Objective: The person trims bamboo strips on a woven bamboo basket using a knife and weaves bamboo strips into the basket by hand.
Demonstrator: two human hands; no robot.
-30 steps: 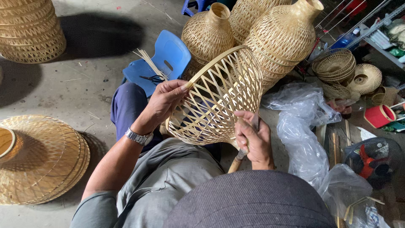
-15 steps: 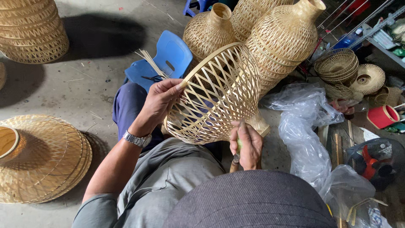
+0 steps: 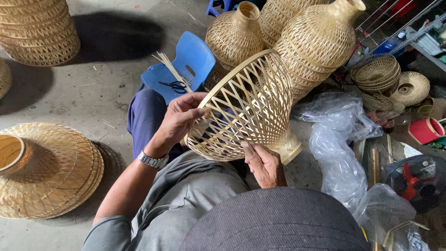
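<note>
Bamboo basket (image 3: pixel 244 109), open-weave and bell-shaped, lies tilted across the person's lap, its wide rim turned toward the body and its narrow neck pointing away toward the plastic sheeting (image 3: pixel 341 153) on the floor. The left hand (image 3: pixel 179 118) grips the rim on the near left side, thumb hooked over the edge and fingers curled around the outside, so it is clenched on the basket. The right hand (image 3: pixel 264 163) sits under the lower wall near the neck, fingers pressed up against the strips; I cannot tell whether it also holds a tool, as the palm is hidden.

To do this step well, I would judge that the left hand should keep the rim from twisting while the right supports the weave from below, with pressure spread along several strips rather than 1, since thin bamboo looks likely to crack or spring out of line. Turning the basket slowly in the lap seems safer than lifting it.

Behind it stand 3 finished woven vases (image 3: pixel 320 39), close enough to be knocked. A blue plastic chair (image 3: pixel 190 62) holds scissors (image 3: pixel 175 85) and spare strips (image 3: pixel 169 65). Stacked woven shades (image 3: pixel 55 172) rest on the concrete at the left, another stack (image 3: pixel 37 30) farther off.
</note>
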